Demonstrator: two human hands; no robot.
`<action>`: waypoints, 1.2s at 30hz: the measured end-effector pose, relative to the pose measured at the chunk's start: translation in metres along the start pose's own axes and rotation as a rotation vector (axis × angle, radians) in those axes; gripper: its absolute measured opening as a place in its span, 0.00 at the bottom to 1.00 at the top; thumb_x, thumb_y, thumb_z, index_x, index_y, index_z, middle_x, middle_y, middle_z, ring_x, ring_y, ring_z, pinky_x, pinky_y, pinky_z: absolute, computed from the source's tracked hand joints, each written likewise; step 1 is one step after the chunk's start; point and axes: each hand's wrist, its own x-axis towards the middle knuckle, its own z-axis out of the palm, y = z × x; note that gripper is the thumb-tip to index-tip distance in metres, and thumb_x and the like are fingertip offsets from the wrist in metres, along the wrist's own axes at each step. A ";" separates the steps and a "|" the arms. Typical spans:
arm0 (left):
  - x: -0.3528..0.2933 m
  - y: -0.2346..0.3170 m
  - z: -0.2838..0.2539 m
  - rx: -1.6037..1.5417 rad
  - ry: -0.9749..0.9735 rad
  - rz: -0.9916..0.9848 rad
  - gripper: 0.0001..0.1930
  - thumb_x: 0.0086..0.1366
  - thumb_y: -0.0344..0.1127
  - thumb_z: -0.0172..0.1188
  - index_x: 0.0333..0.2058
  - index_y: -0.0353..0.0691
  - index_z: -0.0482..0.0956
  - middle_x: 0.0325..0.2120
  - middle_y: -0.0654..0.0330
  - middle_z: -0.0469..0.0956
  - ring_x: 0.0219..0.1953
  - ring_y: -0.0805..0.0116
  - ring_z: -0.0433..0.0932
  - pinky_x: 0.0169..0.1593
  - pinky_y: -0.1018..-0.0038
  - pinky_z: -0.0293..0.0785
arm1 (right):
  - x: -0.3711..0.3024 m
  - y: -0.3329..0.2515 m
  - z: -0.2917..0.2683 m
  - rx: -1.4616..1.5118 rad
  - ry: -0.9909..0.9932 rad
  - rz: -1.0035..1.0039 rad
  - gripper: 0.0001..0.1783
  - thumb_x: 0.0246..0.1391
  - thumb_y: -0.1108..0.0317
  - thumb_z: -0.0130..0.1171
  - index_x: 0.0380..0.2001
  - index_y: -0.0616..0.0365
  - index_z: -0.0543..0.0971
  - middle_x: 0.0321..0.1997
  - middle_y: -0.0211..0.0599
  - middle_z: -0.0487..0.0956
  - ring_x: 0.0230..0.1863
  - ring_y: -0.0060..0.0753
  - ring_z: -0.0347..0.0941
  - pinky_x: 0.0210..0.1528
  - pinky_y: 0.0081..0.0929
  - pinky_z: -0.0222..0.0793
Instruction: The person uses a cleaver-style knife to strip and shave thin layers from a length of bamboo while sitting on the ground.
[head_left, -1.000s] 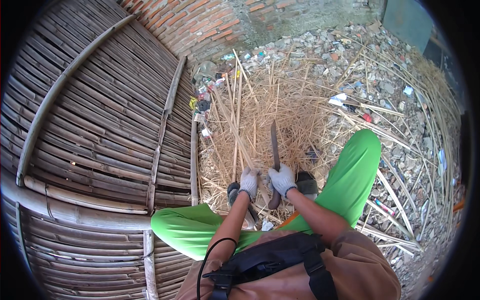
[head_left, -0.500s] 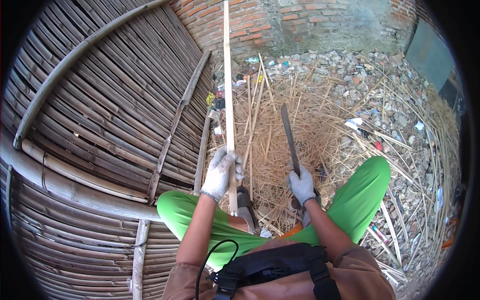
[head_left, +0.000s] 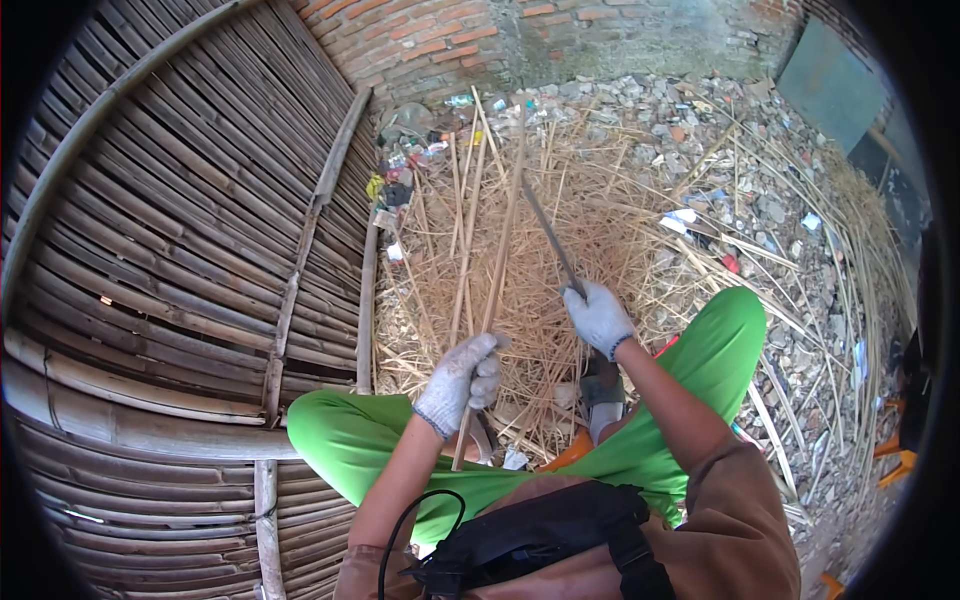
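Note:
Between my knees, my left hand (head_left: 462, 375), in a whitish work glove, is closed around the lower part of a long bamboo strip (head_left: 505, 240). The strip slants away from me, its far end leaning slightly right and its near end by my left shin. My right hand (head_left: 600, 318), gloved too, grips a long dark-bladed knife (head_left: 550, 235); its handle is hidden in my fist. The blade points away and to the left, its tip beside the strip. I cannot tell whether blade and strip touch.
Straw-like bamboo shavings (head_left: 590, 240) and loose strips cover the ground ahead. A bamboo slat wall (head_left: 190, 210) stands at my left, a brick wall (head_left: 440, 45) beyond. Rubble with litter (head_left: 790, 230) and long bamboo strips lies to the right. A grey panel (head_left: 832, 85) leans at far right.
The bamboo strip has tipped from near upright to a rightward slant, showing a narrower, browner side. The knife has swung left toward it. My left hand is nearer my body, and the view has shifted.

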 end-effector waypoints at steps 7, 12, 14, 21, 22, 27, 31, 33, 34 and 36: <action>0.012 -0.032 -0.037 -0.359 -0.086 -0.247 0.21 0.80 0.47 0.56 0.54 0.31 0.75 0.23 0.71 0.64 0.16 0.82 0.60 0.15 0.83 0.59 | -0.036 0.022 0.025 -0.089 -0.210 0.260 0.32 0.70 0.42 0.50 0.45 0.63 0.84 0.42 0.64 0.85 0.48 0.66 0.82 0.53 0.54 0.76; 0.022 -0.027 0.003 0.278 0.264 -0.121 0.18 0.79 0.48 0.57 0.51 0.37 0.76 0.24 0.70 0.69 0.17 0.82 0.64 0.16 0.80 0.61 | -0.022 0.037 0.027 -0.124 -0.127 0.039 0.33 0.68 0.36 0.51 0.54 0.53 0.84 0.41 0.54 0.87 0.46 0.62 0.84 0.50 0.53 0.78; 0.025 -0.023 0.007 0.548 0.325 0.015 0.13 0.78 0.45 0.58 0.46 0.41 0.76 0.26 0.68 0.73 0.19 0.81 0.68 0.20 0.80 0.66 | -0.027 0.023 0.026 -0.094 -0.117 -0.012 0.32 0.68 0.36 0.51 0.54 0.52 0.84 0.40 0.53 0.87 0.44 0.61 0.84 0.48 0.53 0.78; 0.027 -0.019 0.002 0.291 0.198 0.097 0.10 0.77 0.38 0.60 0.49 0.40 0.75 0.31 0.66 0.76 0.22 0.79 0.71 0.21 0.80 0.66 | -0.042 0.001 0.020 -0.091 -0.162 -0.239 0.27 0.66 0.38 0.55 0.45 0.49 0.85 0.33 0.51 0.85 0.38 0.58 0.84 0.42 0.52 0.79; 0.024 -0.017 0.000 0.267 0.188 0.078 0.09 0.77 0.36 0.60 0.48 0.40 0.75 0.30 0.66 0.75 0.22 0.79 0.71 0.21 0.80 0.66 | -0.045 0.002 0.021 -0.136 -0.211 -0.239 0.27 0.66 0.37 0.54 0.44 0.50 0.85 0.33 0.50 0.86 0.38 0.58 0.84 0.42 0.52 0.79; 0.015 -0.029 -0.006 0.505 0.282 0.043 0.08 0.76 0.37 0.60 0.45 0.39 0.76 0.26 0.68 0.73 0.19 0.81 0.68 0.18 0.81 0.64 | -0.038 0.010 0.024 -0.309 -0.226 -0.207 0.30 0.67 0.35 0.53 0.43 0.51 0.85 0.33 0.50 0.86 0.38 0.58 0.85 0.42 0.54 0.79; 0.008 -0.034 -0.010 0.467 0.247 0.000 0.09 0.76 0.38 0.61 0.46 0.39 0.77 0.26 0.68 0.74 0.18 0.81 0.68 0.17 0.81 0.64 | -0.020 0.020 0.023 -0.266 -0.162 -0.044 0.33 0.67 0.32 0.51 0.45 0.51 0.86 0.33 0.50 0.86 0.37 0.57 0.85 0.42 0.53 0.79; 0.002 -0.031 -0.009 0.536 0.242 0.002 0.10 0.76 0.38 0.61 0.48 0.39 0.79 0.28 0.67 0.77 0.19 0.82 0.70 0.18 0.81 0.66 | -0.037 0.012 0.026 -0.136 -0.187 -0.173 0.32 0.67 0.32 0.51 0.45 0.49 0.86 0.33 0.49 0.86 0.37 0.57 0.85 0.42 0.52 0.80; 0.001 -0.030 -0.006 0.529 0.239 0.009 0.10 0.76 0.38 0.61 0.48 0.39 0.79 0.28 0.67 0.77 0.19 0.82 0.70 0.18 0.81 0.66 | -0.048 0.011 0.031 -0.141 -0.200 -0.280 0.31 0.67 0.33 0.51 0.46 0.48 0.86 0.34 0.47 0.87 0.37 0.55 0.85 0.41 0.51 0.80; -0.002 -0.027 -0.002 0.708 0.298 0.044 0.11 0.75 0.39 0.62 0.49 0.39 0.80 0.29 0.66 0.79 0.21 0.81 0.72 0.22 0.80 0.70 | -0.061 0.003 0.034 -0.230 -0.264 -0.311 0.31 0.66 0.33 0.52 0.45 0.47 0.85 0.34 0.46 0.86 0.37 0.55 0.85 0.40 0.51 0.80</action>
